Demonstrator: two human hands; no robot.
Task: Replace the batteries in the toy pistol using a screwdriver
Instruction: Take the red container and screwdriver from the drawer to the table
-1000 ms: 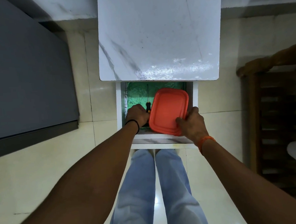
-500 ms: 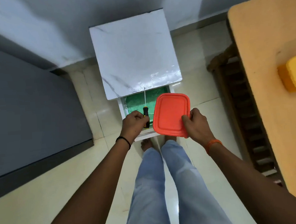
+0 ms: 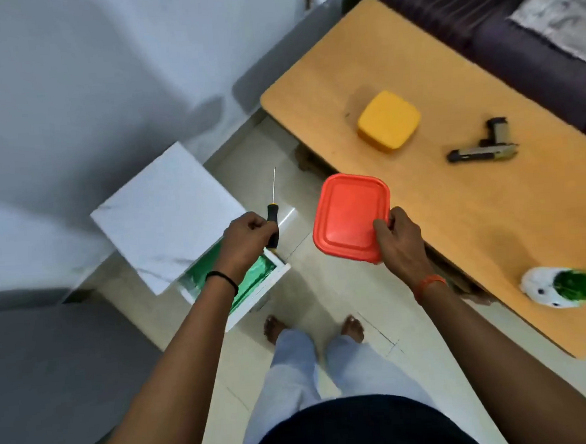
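**Head view: tools out of the drawer, bound for the bench**

Head view, items as we find them:

- Left hand: fingers curled round the black handle of the screwdriver; shaft pointing up and away from us, held above the floor.
- Right hand: thumb and fingers pinching the near right edge of the red lidded box, carried level in the air just short of the bench. We cannot see what it contains.
- Toy pistol: lying on its side on the bench, well apart from both hands, untouched.
- Yellow box: on the bench, near the pistol, lid on.
- Small white pot with green tuft: at the near end of the bench.
- White cabinet: its green-lined drawer stands open below our left wrist.

Change noted: a second ago both hands were down in that drawer; now we have lifted screwdriver and red box clear and turned toward the bench. We judge the fetching step finished; setting the items down beside the pistol and unscrewing its battery cover are not yet begun. The drawer remains to be shut.
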